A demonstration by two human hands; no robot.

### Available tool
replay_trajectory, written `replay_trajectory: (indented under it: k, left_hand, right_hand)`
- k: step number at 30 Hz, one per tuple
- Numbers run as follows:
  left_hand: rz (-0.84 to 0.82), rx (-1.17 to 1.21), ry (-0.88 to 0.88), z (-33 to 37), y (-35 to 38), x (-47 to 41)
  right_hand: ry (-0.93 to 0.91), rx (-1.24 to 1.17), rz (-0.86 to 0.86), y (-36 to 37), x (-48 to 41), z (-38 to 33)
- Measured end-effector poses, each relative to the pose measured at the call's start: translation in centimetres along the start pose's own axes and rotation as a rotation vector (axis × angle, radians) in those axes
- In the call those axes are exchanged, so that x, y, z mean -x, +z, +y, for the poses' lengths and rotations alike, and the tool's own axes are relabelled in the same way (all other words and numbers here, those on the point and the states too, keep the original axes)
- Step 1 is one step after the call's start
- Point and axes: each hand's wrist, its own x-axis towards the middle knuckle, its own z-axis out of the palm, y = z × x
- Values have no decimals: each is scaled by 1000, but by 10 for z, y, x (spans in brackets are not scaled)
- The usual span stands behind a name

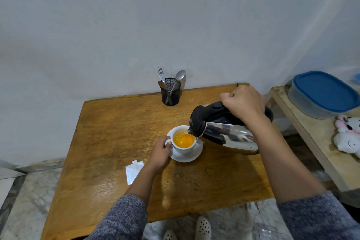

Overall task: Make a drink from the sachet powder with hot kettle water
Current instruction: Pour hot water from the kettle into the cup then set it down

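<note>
Right hand [243,101] grips the tilted kettle [228,132] over the cup [184,147]; left hand [160,151] apparently pinches its handle.

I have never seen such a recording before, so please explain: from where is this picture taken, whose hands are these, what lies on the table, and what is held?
There is no machine: a camera worn on a person's head looks down at their own hands. The right hand tilts a steel kettle with black lid, pouring into a white cup of orange drink on a white saucer. The left hand holds the cup's handle. The brown wooden table also carries an opened silver sachet and a black mesh cutlery holder.
</note>
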Motion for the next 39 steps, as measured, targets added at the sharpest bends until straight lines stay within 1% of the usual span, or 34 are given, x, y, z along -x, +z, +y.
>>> replay_trajectory:
  k: [39]
  left_hand:
    - [-21, -2, 2, -1, -2, 0]
  right_hand:
    - [48, 26, 22, -2, 7, -1]
